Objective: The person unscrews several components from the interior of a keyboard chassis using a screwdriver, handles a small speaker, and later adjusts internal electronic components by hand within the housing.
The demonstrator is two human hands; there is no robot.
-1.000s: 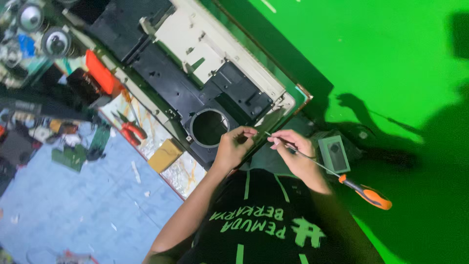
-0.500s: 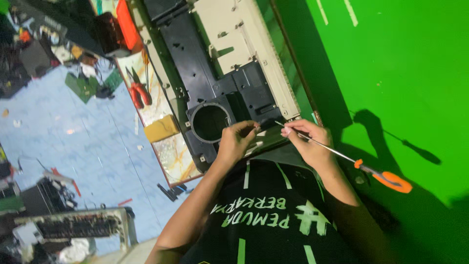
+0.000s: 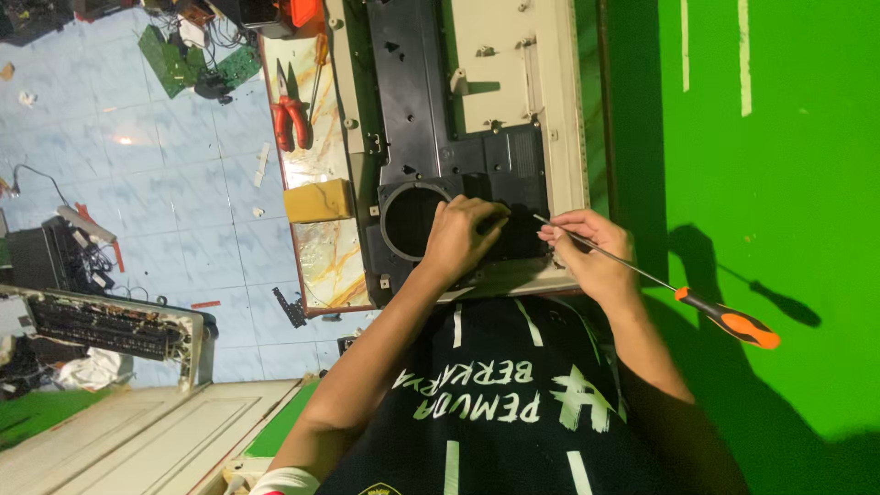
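1. The landmark is the black plastic panel, which lies inside a cream-coloured housing on the counter.
2. The left hand rests palm-down on the near end of the black plastic panel, just beside its round opening. Its fingers are curled loosely against the plastic; whether they pinch anything beneath, I cannot tell.
3. The right hand sits at the panel's near corner on the side away from the opening, its grip closed around the thin metal shaft of a screwdriver.
4. The screwdriver's tip points at the panel close to the left fingertips; its orange-and-black handle sticks out well beyond the panel, over the green surface.
5. On the opening's side of the panel, a yellow block lies on the counter, near it.
6. Red-handled pliers lie further along that same side.
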